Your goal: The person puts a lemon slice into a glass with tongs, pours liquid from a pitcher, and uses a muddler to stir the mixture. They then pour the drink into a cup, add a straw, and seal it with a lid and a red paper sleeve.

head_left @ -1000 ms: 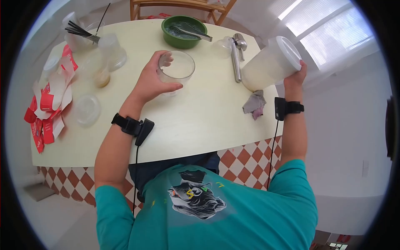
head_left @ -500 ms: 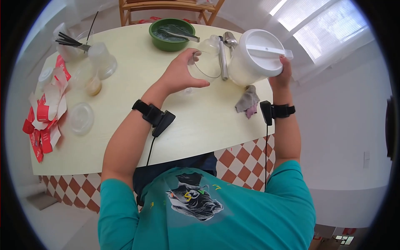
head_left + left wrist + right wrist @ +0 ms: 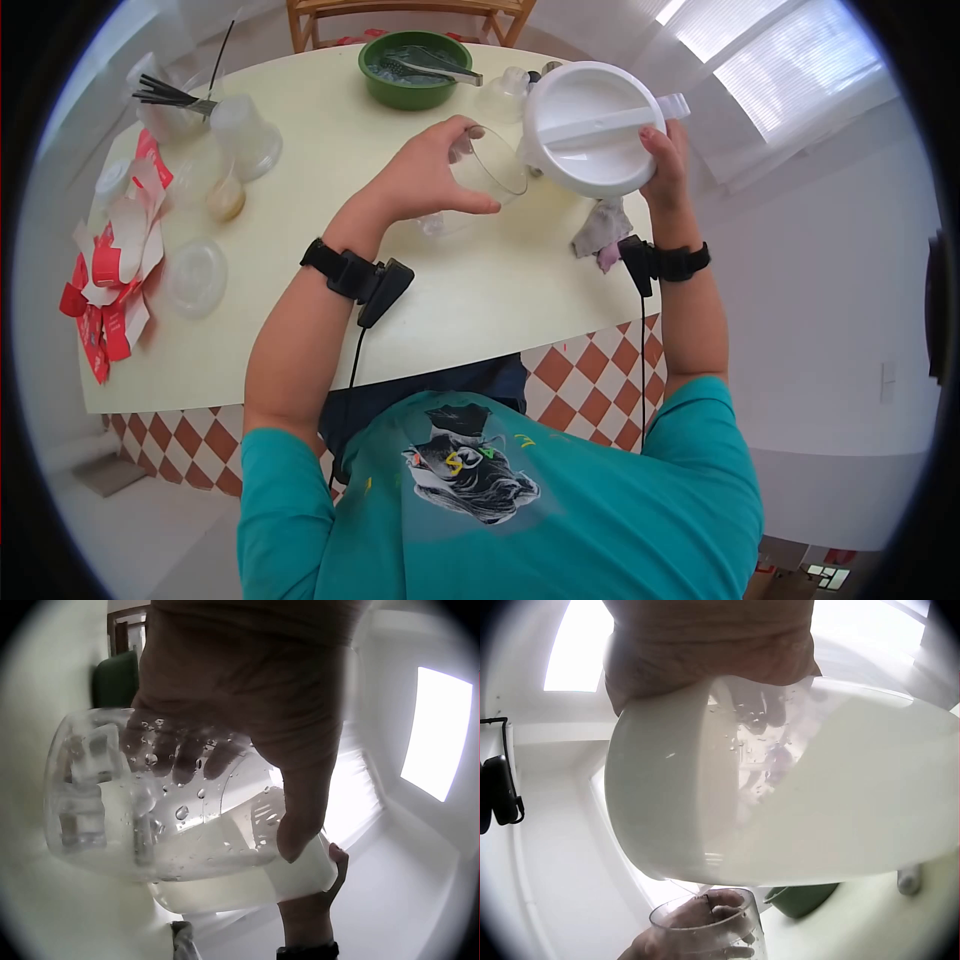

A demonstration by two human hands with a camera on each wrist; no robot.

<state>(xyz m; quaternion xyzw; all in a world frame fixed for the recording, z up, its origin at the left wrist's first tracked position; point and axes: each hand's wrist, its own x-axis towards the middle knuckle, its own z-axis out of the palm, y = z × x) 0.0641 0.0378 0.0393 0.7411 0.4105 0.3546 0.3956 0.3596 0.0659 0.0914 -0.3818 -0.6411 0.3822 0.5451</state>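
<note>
1. Change since the earlier frame: the white jug (image 3: 585,125) is tipped further over, so its lid now faces the head camera almost flat-on, and its spout has closed in on the rim of the clear cup (image 3: 480,175).
2. Left hand (image 3: 425,185): fingers curled round the cup and clamped on its wall. It holds the cup tilted toward the jug, just above the counter (image 3: 480,290), at upper centre of the head view. The left wrist view shows ice (image 3: 79,787) and some pale liquid inside.
3. Right hand (image 3: 665,165): fingers wrapped on the jug's far side, thumb against the lid rim.
4. Judgement on the step in hand: pouring is cleanest if the spout stays directly over the cup mouth and the tilt increases slowly; the cup should level out as it fills. A fast tilt risks splashing off the ice onto the counter.
5. Count, head view:
   - one jug, one cup in hand;
   - one green bowl (image 3: 415,70) with tongs, upper centre;
   - one crumpled cloth (image 3: 600,232) below the jug;
   - one flat clear lid (image 3: 193,275), left;
   - several clear cups and red wrappers (image 3: 100,290) at far left, number unclear.
</note>
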